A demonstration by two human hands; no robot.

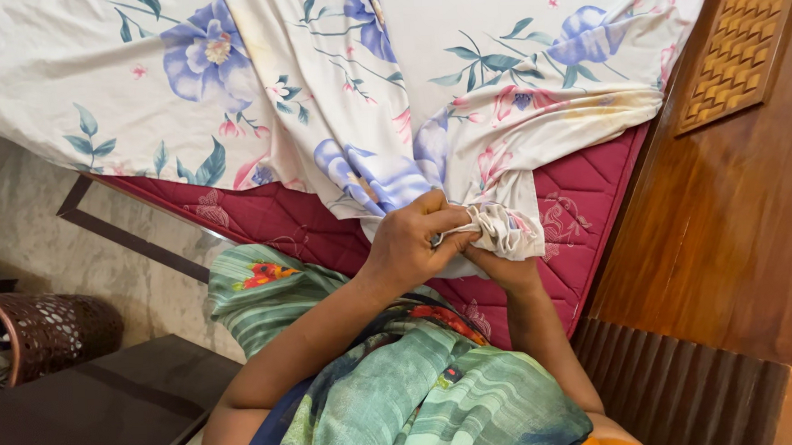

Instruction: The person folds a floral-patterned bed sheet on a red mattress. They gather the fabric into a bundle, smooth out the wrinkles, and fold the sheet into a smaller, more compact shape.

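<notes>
White flowery bedsheet lies on the red mattress. Both hands, left hand and right hand, pinch its bunched corner near the wooden headboard. Next, I think, that corner needs pulling over the mattress corner.

**Soft, even daylight over a sharp, wide-angle view**

Diffuse light fills the scene, brightest on the floral bedsheet, which stays readable with no blown-out patches. Shadows are faint and soft-edged (the deepest sit under the sheet's folds and beside the dark cabinet at lower left). A mild sheen runs along the polished wooden headboard. Focus holds across the frame, with slight softness and wide-angle stretching toward the corners.
</notes>
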